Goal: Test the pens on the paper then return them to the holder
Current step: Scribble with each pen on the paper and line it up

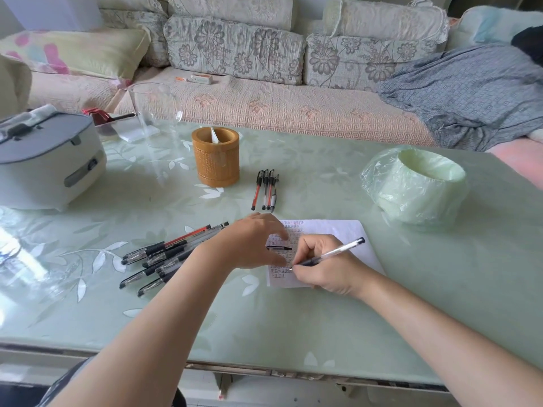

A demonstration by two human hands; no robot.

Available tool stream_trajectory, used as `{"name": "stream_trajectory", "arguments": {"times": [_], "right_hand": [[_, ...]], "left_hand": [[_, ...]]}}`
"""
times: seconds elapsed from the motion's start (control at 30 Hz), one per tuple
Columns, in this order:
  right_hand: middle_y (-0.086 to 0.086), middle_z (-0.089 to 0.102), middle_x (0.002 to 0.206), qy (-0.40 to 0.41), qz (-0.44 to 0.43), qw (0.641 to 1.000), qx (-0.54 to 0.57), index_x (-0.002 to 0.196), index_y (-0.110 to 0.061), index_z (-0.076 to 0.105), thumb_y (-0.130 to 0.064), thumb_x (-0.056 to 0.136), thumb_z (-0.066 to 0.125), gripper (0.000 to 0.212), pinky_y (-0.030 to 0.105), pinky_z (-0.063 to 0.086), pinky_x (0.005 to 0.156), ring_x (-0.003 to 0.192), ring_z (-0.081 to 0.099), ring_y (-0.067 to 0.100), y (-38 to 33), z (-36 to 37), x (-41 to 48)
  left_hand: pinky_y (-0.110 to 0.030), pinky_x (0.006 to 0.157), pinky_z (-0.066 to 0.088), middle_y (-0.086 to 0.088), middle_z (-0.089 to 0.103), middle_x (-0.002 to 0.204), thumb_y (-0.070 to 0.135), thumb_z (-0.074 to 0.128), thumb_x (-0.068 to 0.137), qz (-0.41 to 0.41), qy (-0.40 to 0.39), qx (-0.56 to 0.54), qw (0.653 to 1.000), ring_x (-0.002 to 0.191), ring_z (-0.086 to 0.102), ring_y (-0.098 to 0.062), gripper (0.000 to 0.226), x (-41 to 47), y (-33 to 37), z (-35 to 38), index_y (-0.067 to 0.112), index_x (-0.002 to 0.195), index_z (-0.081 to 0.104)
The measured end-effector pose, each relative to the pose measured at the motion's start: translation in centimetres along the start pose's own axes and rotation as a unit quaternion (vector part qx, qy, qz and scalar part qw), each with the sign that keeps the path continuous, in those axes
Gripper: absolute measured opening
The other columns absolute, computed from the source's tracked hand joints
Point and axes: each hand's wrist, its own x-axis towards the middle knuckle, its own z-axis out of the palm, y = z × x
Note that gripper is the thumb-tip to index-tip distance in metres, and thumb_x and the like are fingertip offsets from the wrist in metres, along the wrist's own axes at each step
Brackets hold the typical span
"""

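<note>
So the right hand [326,265] has its fingers pinched around a clear pen [335,253], tip touching the paper [338,230] just left of them. The left hand [249,245] lies flat on the paper's left edge, fingers spread, gripping nothing. A pen pile [164,257] sits on the desk [323,318] left of that hand, four pens [266,189] beyond the fingertips, and the wooden holder [216,160] further back.

Glossy pale-green glass-topped table [352,304]; matt white paper sheet [338,230]; woven-textured tan bamboo holder [216,164]; clear plastic pens [164,254].

Clear pen [335,253] tip on scribbled paper [346,233], pen pile [164,257] left, four pens [266,189] beside bamboo holder [216,160] (upright)
</note>
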Motion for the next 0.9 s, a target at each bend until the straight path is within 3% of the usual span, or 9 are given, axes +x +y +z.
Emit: {"name": "stream_trajectory", "arguments": {"times": [0.1,0.3,0.67,0.9], "right_hand": [[-0.004,0.055,0.057,0.01,-0.021,0.999,-0.041,0.065,-0.016,0.056,-0.002,0.074,0.067,0.02,0.024,0.035,0.048,0.051,0.045,0.011,0.3,0.12,0.03],[-0.002,0.05,0.057,0.01,-0.035,0.996,-0.077,0.065,-0.007,0.051,0.004,0.076,0.066,0.021,0.021,0.033,0.048,0.052,0.042,0.008,0.32,0.3,0.04],[-0.012,0.048,0.055,0.008,-0.022,0.995,-0.1,0.062,-0.017,0.051,-0.001,0.077,0.066,0.027,0.023,0.032,0.048,0.052,0.04,0.009,0.47,0.51,0.14],[-0.008,0.046,0.056,0.01,-0.022,0.994,-0.107,0.064,-0.012,0.049,-0.004,0.073,0.065,0.021,0.025,0.03,0.048,0.053,0.038,0.011,0.51,0.6,-0.1]], "left_hand": [[-0.038,0.103,0.041,0.012,0.052,0.128,0.053,0.078,0.07,-0.001,0.004,0.01,1.0,0.122,0.043,-0.011,0.053,0.16,-0.15,0.23,0.034,0.117,0.061],[-0.039,0.103,0.04,0.011,0.05,0.128,0.058,0.077,0.067,-0.005,-0.008,0.019,1.0,0.123,0.041,-0.012,0.059,0.5,-0.22,0.25,0.037,0.119,0.06],[-0.04,0.103,0.039,0.011,0.048,0.128,0.06,0.075,0.068,-0.015,-0.006,0.032,0.999,0.122,0.039,-0.012,0.06,0.32,0.13,0.34,0.038,0.121,0.058],[-0.041,0.103,0.039,0.011,0.048,0.128,0.063,0.074,0.066,-0.018,-0.008,0.028,0.999,0.121,0.039,-0.011,0.062,0.35,0.03,0.44,0.039,0.121,0.057]]}}
